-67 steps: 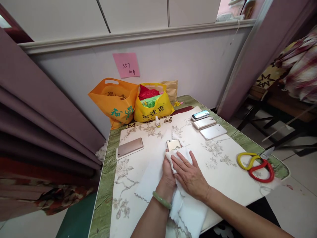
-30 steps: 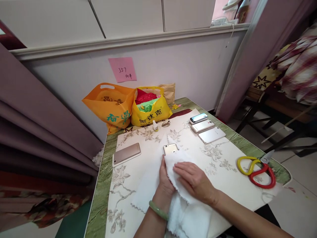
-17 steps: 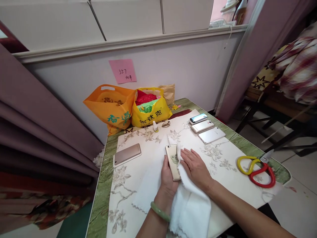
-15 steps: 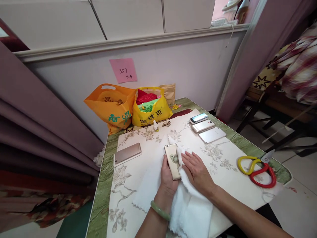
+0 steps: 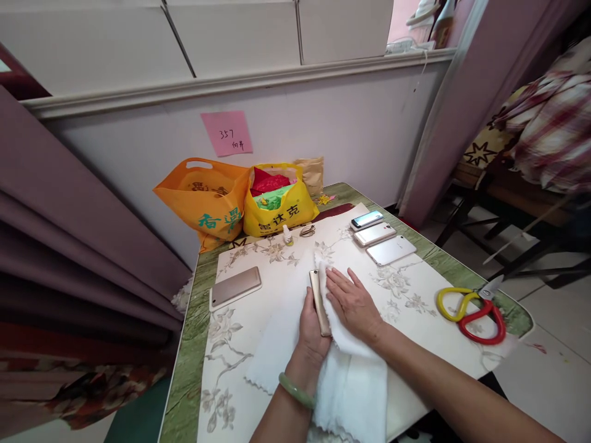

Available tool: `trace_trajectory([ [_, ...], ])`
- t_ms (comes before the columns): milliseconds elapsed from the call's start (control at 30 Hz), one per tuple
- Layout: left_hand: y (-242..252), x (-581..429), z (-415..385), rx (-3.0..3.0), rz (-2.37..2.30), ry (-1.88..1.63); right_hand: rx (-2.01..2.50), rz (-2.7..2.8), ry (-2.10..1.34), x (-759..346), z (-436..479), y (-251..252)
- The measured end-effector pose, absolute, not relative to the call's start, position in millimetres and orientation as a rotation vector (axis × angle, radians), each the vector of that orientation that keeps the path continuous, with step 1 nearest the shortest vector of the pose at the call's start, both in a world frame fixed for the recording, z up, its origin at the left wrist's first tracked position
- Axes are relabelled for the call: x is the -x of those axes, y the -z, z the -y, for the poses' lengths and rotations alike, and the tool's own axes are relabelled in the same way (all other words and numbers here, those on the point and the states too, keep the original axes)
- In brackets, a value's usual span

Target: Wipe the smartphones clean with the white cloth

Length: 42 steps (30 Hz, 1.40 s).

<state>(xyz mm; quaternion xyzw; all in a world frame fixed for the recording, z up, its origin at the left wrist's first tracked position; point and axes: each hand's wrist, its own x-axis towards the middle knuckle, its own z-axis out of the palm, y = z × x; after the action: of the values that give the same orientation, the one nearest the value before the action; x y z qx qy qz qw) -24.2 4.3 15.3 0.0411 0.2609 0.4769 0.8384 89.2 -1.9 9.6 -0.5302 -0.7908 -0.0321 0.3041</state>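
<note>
My left hand [image 5: 315,329] is wrapped round a gold smartphone [image 5: 317,301], which lies tilted along the palm. A white cloth [image 5: 353,375] with a ragged edge covers much of the phone's back. On top of that cloth, my right hand [image 5: 353,307] presses it against the phone with nearly straight fingers; its thumb is hard to make out. More of the cloth spreads below both hands over the table. The lower part of the phone and its far side are hidden.
Left of my hands lies another phone [image 5: 236,288]. Several phones, including a silver one [image 5: 391,250], sit at the right. Large scissors [image 5: 471,314] rest near the right edge. An orange bag [image 5: 207,203], a yellow bag [image 5: 281,212] and a small bottle [image 5: 287,235] stand behind.
My right hand has slid left with the cloth, over the phone's back. A bear-shaped ornament seen there before is now covered, and the phone is turned more edge-on.
</note>
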Motion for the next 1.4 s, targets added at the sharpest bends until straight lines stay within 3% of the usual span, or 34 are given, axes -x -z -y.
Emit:
trace_trajectory([
  [300, -2, 32, -6, 0.010, -0.603, -1.019, 1.124, 2.283, 0.002, -80, 42, -7],
  [700, -8, 27, -4, -0.090, -0.537, -0.980, 1.376, 2.079, 0.074, -87, 28, 2],
  [867, -7, 27, -9, -0.069, -0.558, -1.082, 1.469, 1.848, 0.163, -119, 25, -19],
  [1067, -8, 28, -8, -0.093, -0.532, -1.042, 1.421, 1.370, -0.097, -120, 5, -47],
  [1400, -8, 34, -10, -0.118, -0.553, -1.081, 1.312, 1.019, -0.346, -129, 4, -45],
])
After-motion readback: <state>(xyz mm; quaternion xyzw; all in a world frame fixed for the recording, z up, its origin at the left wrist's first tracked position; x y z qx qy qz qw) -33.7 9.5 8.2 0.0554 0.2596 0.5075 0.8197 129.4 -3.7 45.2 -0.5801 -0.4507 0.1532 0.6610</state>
